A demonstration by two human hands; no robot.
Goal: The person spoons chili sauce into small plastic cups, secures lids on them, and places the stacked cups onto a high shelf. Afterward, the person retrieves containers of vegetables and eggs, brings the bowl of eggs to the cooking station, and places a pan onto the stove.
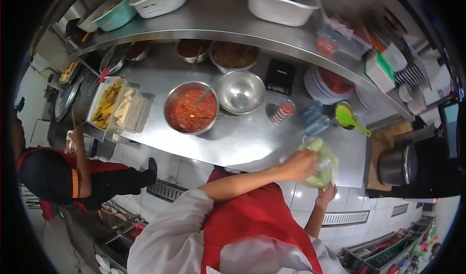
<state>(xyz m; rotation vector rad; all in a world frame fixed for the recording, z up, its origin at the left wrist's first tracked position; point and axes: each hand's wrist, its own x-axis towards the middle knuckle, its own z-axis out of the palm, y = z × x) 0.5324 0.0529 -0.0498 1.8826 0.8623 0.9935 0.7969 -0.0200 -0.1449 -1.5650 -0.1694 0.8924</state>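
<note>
A clear plastic bag with pale green contents (324,169) is at the front right edge of the steel counter. My left hand (302,165) reaches across my body and grips the bag near its upper left side, fingers closed and a little blurred. From below, my right hand (326,194) holds the bag's lower end, its fingers curled against it. What the green contents are, I cannot tell. Just behind the bag lie clear plastic bottles (315,118). A green ladle (353,121) rests in a metal container (342,113) to the right.
A bowl of red sauce (191,110) stands mid-counter beside a nested steel bowl (241,92). A black scale (280,77) and a stack of cups (283,112) sit nearby. Overhead runs a shelf (218,24) with tubs. Another person (53,174) works at left.
</note>
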